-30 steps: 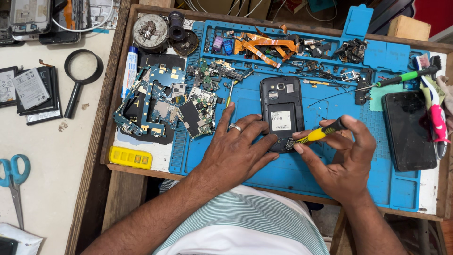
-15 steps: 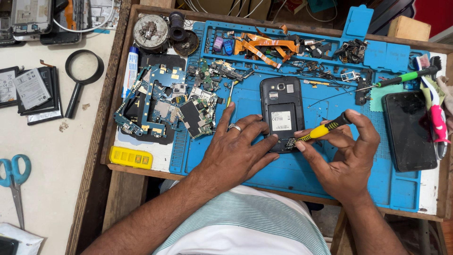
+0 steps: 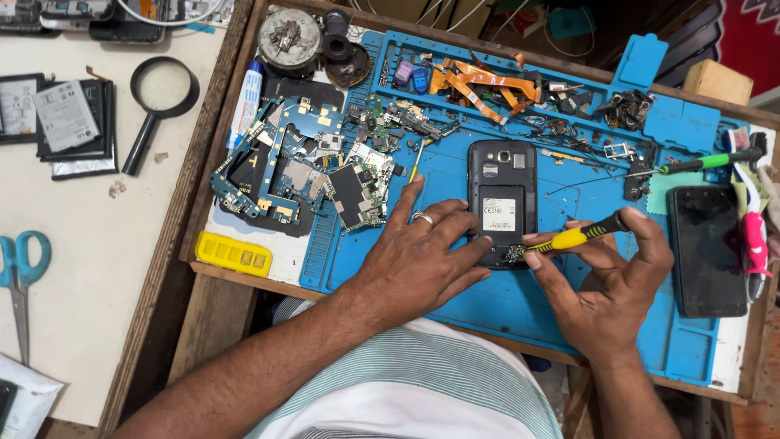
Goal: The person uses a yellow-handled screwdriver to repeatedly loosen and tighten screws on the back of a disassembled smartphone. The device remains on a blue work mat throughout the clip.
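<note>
A dark phone [image 3: 504, 191] lies back-up with its cover off on a blue repair mat [image 3: 569, 301]. My left hand [image 3: 418, 260], a ring on one finger, presses flat on the mat with its fingertips against the phone's lower left edge. My right hand [image 3: 605, 289] grips a yellow-and-black screwdriver [image 3: 578, 236]. The screwdriver's tip rests at the phone's bottom edge, beside a small loose part [image 3: 513, 254].
Several green circuit boards [image 3: 309, 175] lie left of the phone, with orange flex cables [image 3: 479, 81] behind it. A black phone [image 3: 711, 248] and a green screwdriver [image 3: 707, 162] are at the right. A magnifying glass [image 3: 158, 102], scissors [image 3: 20, 280] and a yellow box [image 3: 234, 254] lie left.
My right hand has turned the screwdriver flatter, its handle swinging out to the right while the tip stays at the phone's bottom edge. My left hand has kept its place.
</note>
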